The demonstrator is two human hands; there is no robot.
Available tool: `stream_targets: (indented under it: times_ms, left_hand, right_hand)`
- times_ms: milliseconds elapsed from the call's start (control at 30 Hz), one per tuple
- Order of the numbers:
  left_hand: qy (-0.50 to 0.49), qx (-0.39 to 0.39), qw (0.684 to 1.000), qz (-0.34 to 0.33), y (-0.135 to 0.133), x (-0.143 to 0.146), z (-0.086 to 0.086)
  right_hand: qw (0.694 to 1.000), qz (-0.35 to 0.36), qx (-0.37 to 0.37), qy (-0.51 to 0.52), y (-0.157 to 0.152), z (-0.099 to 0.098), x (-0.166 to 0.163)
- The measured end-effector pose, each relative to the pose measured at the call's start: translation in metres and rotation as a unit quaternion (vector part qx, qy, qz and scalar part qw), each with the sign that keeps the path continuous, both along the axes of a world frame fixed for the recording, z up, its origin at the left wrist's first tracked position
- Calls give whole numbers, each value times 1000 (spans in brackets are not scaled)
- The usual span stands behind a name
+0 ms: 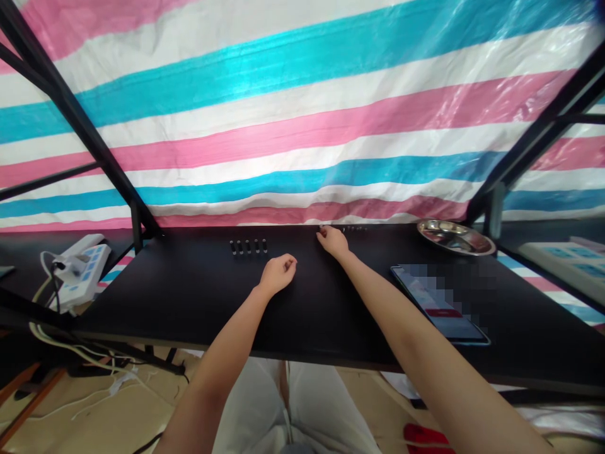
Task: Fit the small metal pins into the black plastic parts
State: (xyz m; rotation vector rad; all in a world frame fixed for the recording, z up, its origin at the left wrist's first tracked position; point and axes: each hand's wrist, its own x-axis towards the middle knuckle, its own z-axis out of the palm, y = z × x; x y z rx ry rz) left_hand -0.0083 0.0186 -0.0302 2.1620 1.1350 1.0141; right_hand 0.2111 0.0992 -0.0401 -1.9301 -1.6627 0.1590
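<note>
My left hand [278,275] is above the middle of the black table, its fingers curled together; whatever they may hold is hidden. Farther off, near the table's back edge, my right hand [333,242] has its thumb and fingers drawn together in a pinch. A tiny pale bit shows at its fingertips, too small to name. Beyond my left hand, to its left, several small black cylinders [247,247] with light-coloured ends stand in a row. Just right of my right hand, several tiny shiny pieces [352,229] lie along the back edge.
A round steel plate [425,234] lies at the back right of the black table [189,296]. Near my right forearm lies a tablet or phone [442,315], its screen partly blurred. White power strips [92,274] with cables are at the left. Striped sheeting [302,139] hangs behind.
</note>
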Motion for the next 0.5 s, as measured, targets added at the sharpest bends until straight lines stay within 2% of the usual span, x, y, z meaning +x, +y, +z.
stream_targets:
  times_ms: [200,500]
  left_hand:
    - [8,0,1000,-6,-1,1,1]
    - [18,1,1000,-2,-4,1,4]
  right_hand:
    - [1000,25,-16,-11,3,-1,5]
    - [996,18,-71,48,19,-6,16]
